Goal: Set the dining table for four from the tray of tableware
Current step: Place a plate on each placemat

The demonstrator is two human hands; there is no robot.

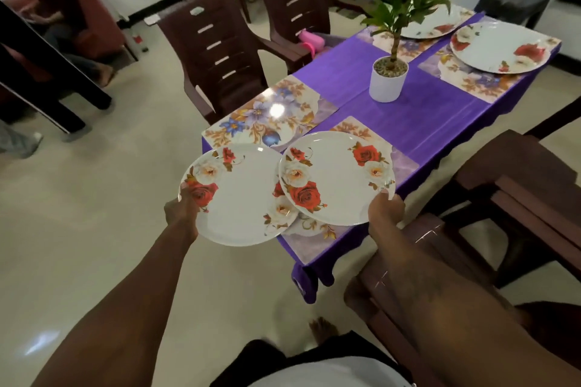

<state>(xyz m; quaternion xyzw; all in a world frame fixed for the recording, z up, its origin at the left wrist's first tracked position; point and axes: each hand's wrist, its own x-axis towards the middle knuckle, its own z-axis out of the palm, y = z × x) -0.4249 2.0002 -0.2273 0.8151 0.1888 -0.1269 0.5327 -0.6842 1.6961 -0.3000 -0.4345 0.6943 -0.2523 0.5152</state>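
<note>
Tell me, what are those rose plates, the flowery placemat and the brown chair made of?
Left plate and right plate: glossy white with printed roses and thin rims. They could be melamine or glazed ceramic; the look leaves it open. Placemat: probably laminated plastic, given the bright glare spot on it. Chair: looks like moulded plastic, dull brown, with a one-piece slotted back.

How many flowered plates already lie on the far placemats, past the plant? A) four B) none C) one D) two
D: beyond the potted plant, one plate and a second plate lie at the far end of the table; the left hand and right hand each grip another.
</note>
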